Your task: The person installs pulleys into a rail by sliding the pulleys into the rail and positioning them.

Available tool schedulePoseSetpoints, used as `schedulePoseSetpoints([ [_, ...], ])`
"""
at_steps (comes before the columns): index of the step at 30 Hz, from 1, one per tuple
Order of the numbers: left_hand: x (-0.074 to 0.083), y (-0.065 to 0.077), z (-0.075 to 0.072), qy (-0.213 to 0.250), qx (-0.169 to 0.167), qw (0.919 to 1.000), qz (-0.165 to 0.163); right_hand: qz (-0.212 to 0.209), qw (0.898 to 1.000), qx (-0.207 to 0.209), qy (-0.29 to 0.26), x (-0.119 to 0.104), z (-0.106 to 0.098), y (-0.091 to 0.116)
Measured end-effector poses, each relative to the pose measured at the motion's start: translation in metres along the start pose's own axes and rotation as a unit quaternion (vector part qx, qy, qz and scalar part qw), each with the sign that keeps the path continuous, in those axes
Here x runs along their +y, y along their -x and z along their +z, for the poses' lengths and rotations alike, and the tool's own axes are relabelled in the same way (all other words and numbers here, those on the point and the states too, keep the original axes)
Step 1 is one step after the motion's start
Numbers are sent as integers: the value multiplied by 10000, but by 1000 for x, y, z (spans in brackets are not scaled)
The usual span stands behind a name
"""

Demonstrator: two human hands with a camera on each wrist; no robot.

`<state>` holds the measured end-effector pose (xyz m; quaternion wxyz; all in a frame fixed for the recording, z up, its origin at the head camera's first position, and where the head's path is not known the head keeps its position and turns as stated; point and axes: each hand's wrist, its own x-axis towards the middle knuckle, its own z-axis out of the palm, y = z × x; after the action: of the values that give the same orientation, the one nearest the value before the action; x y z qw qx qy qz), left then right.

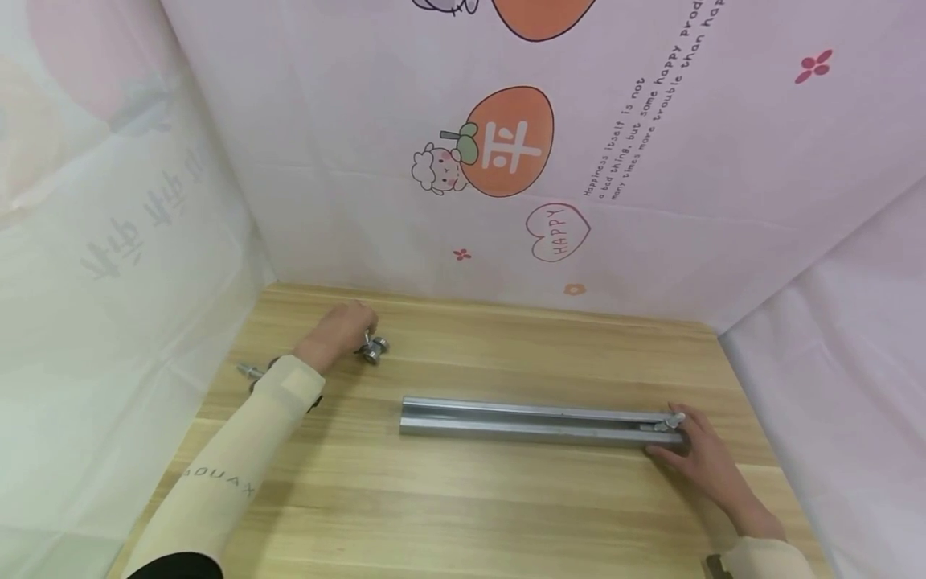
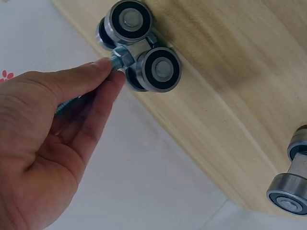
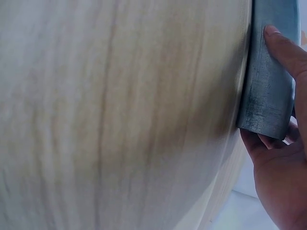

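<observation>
Pinching in left hand [image 1: 347, 326] the threaded bolt [image 2: 116, 62] of a shiny steel trolley [image 2: 139, 48], four-wheeled, dark-ringed, at far left. Gripping in right hand [image 1: 705, 462] the right end of a smooth grey metal rail [image 1: 535, 434], long, straight, slotted on top, right of centre. Between both, grained wood tabletop [image 1: 463, 498], edged by printed cloth [image 1: 687, 257].

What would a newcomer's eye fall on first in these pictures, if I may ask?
Probably the long metal rail lying across the wooden table, with the right hand at its right end. Next, toward the table's far left, the left hand pinches the bolt of a wheeled roller. Behind, a pale cloth carries a bold orange fruit drawing.
</observation>
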<state>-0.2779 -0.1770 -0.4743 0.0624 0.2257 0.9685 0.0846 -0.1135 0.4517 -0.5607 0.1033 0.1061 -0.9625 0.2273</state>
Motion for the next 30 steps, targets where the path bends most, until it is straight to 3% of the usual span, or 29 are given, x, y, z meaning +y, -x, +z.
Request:
schedulePoseSetpoints([
  [15,4,1,-4,-76,48,9999,-104,126,9999,-41,-64,-2,-2,-2],
  [30,5,22,-4,56,-76,9995,-297,39,9999,-1,-95,-2,0,-2],
])
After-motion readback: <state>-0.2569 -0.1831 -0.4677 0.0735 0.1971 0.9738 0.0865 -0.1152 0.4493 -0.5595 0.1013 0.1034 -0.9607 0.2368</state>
